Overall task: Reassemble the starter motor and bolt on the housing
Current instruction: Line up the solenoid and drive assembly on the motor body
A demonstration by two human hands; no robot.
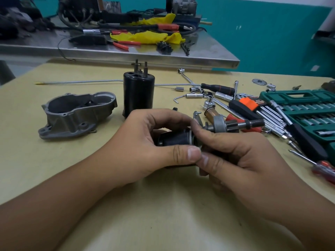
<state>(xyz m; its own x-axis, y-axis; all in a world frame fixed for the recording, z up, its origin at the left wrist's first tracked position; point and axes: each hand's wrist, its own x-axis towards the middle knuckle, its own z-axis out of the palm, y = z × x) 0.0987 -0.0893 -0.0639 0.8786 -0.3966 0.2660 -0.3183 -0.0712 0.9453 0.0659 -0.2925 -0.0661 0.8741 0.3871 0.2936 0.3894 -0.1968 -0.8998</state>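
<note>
Surface: tan worktable [54, 178], steel bench [126, 53] behind, teal wall beyond.
Left hand [145, 142]: my fingers and thumb curl round the dark armature [174, 139], held just above the table.
Right hand [241, 160]: my thumb and forefinger pinch the armature's right end, where the pinion shaft [243, 124] sticks out to the right.
Motor body [138, 96]: black cylinder, upright, behind my hands.
Housing [76, 115]: grey casting, open side up, left of the motor body.
Tools: socket set case [308, 105] and hex keys [262, 109] at right.
</note>
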